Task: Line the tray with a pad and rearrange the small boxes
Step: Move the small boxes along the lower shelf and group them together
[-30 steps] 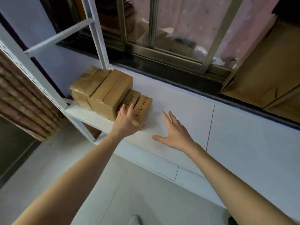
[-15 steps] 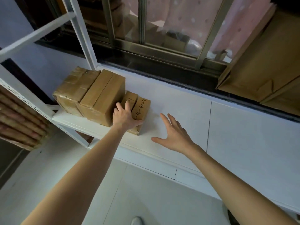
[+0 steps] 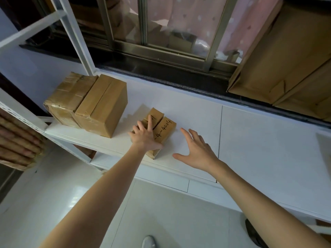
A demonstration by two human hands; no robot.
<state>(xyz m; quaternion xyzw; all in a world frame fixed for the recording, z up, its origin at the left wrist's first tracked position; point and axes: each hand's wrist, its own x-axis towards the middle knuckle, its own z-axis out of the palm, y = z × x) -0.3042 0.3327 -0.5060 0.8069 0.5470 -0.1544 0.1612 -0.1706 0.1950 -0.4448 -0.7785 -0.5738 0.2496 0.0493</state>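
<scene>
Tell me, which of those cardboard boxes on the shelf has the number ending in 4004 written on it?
The small box on the right of the pair under the left hand. Its neighbour's writing is mostly covered, and the two big boxes show only tape.

A white metal rack (image 3: pixel 75 31) stands on the left, with a slanted post and a cross bar. Its white shelf (image 3: pixel 259 145) runs across to the right, with thin dark seams in it. Far behind is a window (image 3: pixel 161 29) with a dull metal frame, and a pink dotted curtain (image 3: pixel 197 17) shows through the glass. Under the window is a dark sill (image 3: pixel 161 70). Big flat pieces of cardboard (image 3: pixel 286 56) lean at the far right. The floor (image 3: pixel 161 217) is made of shiny white tiles. A pale blue wall (image 3: pixel 35 63) is at the far left.
</scene>
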